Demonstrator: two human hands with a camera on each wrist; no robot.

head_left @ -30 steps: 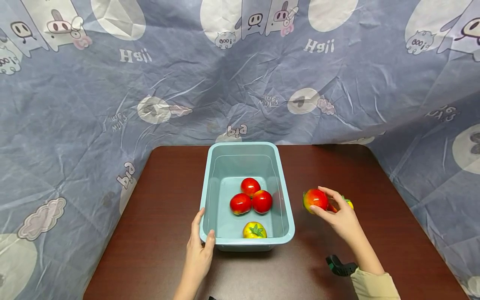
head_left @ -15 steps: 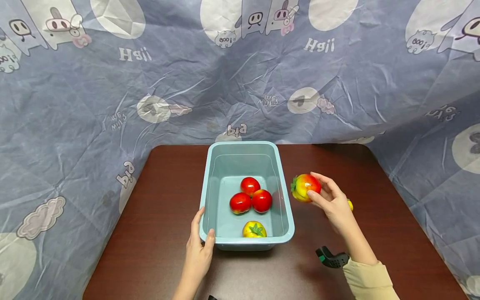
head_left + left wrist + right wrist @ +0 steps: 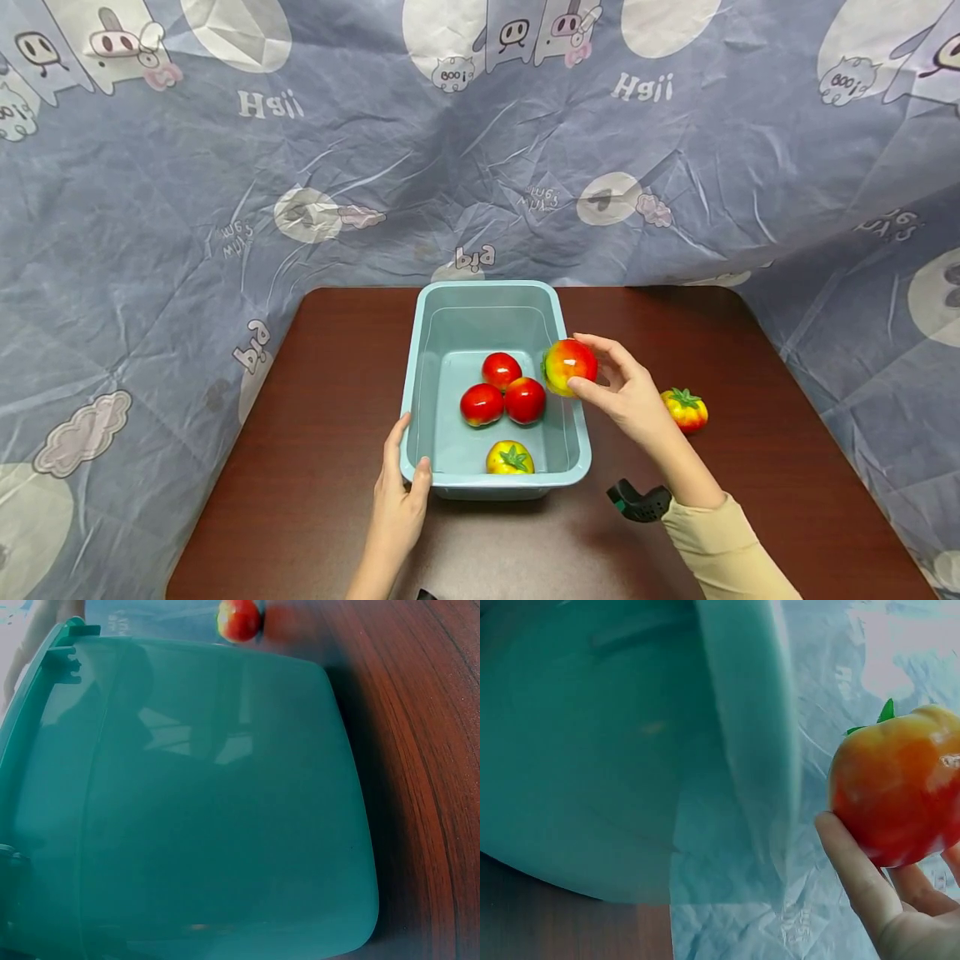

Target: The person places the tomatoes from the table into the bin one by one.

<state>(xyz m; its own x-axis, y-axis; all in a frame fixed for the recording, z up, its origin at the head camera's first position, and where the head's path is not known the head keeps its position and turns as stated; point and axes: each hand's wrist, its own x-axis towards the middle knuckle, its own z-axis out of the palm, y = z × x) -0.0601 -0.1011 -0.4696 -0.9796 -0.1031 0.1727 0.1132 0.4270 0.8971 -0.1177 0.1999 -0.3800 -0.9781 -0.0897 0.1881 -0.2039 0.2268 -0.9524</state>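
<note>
My right hand holds a glossy red-and-yellow tomato with a green leafy top between thumb and fingers. In the head view the tomato overlaps the right rim of a light blue plastic bin. The right wrist view shows the tomato beside the bin's wall, the thumb under it. My left hand grips the bin at its near left corner, thumb on the near rim, fingers along the left side. Inside the bin lie several tomatoes: red ones bunched mid-floor and a yellow one near the front.
Another tomato, yellow and red with a green top, sits on the dark brown table right of the bin. Behind the table hangs a grey-blue cartoon-print cloth. A black band device is on the right wrist.
My right hand has carried the tomato up and left from the right side of the table to the bin's rim. The tomato left on the table has come into fuller view. The left hand stays put.
</note>
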